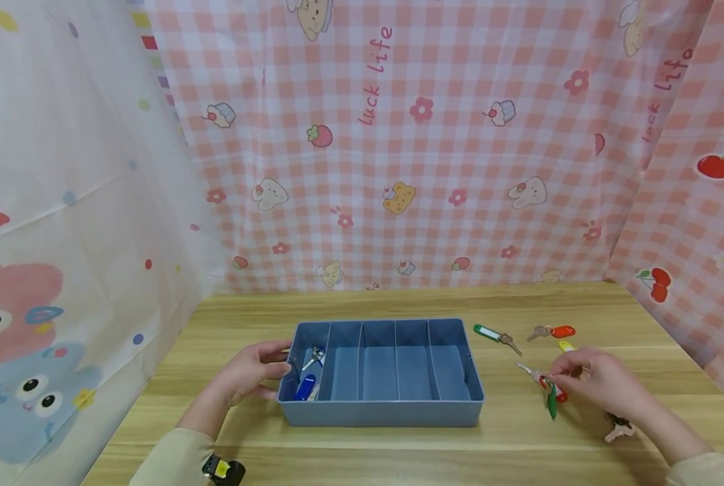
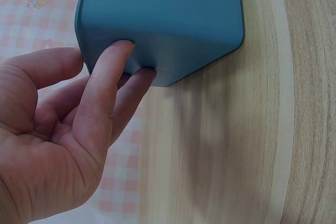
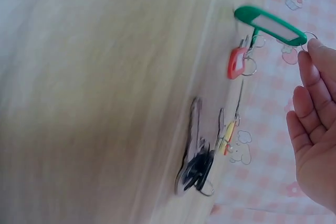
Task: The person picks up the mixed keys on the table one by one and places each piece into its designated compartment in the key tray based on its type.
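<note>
My right hand point(image 1: 592, 378) pinches the thin ring of a green key tag point(image 3: 270, 24), which hangs below the fingertips in the head view. Whether a key hangs on that ring I cannot tell. Just behind it, a red key tag point(image 3: 238, 62) lies on the table near a silver key point(image 1: 527, 369). My left hand point(image 1: 255, 370) rests its fingertips against the end wall of a blue-grey divided box point(image 2: 157, 9), thumb at the rim. Inside the box's leftmost compartment are a blue key tag point(image 1: 305, 387) and silver keys point(image 1: 313, 358); the other compartments show bare floors.
Right of the box lie a green-tagged key point(image 1: 488, 332), an orange-red tag point(image 1: 563, 331) with its key and a partly hidden yellow tag point(image 1: 565, 346). A black-tagged key point(image 3: 199, 169) lies near my right forearm. Patterned cloth point(image 1: 422, 162) hangs behind the wooden table point(image 1: 374, 455).
</note>
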Motion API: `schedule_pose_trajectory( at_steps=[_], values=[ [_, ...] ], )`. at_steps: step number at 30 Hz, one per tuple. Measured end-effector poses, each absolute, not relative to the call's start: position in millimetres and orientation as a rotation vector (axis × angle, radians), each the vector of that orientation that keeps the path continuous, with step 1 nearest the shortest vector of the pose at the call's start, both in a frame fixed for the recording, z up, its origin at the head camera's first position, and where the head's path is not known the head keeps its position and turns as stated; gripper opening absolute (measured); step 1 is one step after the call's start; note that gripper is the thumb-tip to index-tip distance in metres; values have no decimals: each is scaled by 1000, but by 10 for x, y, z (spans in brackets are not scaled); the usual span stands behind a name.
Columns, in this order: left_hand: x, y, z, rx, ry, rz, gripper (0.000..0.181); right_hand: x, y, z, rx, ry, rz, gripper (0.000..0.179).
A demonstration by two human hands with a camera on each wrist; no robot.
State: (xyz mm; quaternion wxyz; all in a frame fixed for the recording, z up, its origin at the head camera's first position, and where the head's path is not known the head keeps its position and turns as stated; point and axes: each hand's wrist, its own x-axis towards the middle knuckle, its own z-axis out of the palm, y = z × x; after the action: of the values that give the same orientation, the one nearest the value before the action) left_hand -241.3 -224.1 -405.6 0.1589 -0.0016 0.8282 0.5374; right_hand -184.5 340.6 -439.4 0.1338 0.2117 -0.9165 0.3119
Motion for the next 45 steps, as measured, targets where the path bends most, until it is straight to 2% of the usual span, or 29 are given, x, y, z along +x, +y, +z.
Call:
schedule_pose_trajectory(
  at_steps=[9, 22, 28, 39, 45],
  values=[
    [-2420, -2236, -4065, -4, 2362, 1544, 54, -1896, 3312, -4344, 488, -2643, 873, 18],
    [-2412, -2230, -4068, 1, 2370, 1538, 54, -2037, 3123, -4273, 290, -2636, 958, 4],
    [-2413, -2235, -4071, 9, 2363, 1548, 54, -2095, 2997, -4159, 175, -2663, 986, 14],
    [-2418, -2245, -4065, 57, 2358, 1542, 56, -2239, 2713, -3947, 138, -2627, 1081, 26],
    [-2412, -2246, -4056, 46, 2351, 1549, 55, -2293, 2532, -3838, 183, -2561, 1136, 23]
  ],
)
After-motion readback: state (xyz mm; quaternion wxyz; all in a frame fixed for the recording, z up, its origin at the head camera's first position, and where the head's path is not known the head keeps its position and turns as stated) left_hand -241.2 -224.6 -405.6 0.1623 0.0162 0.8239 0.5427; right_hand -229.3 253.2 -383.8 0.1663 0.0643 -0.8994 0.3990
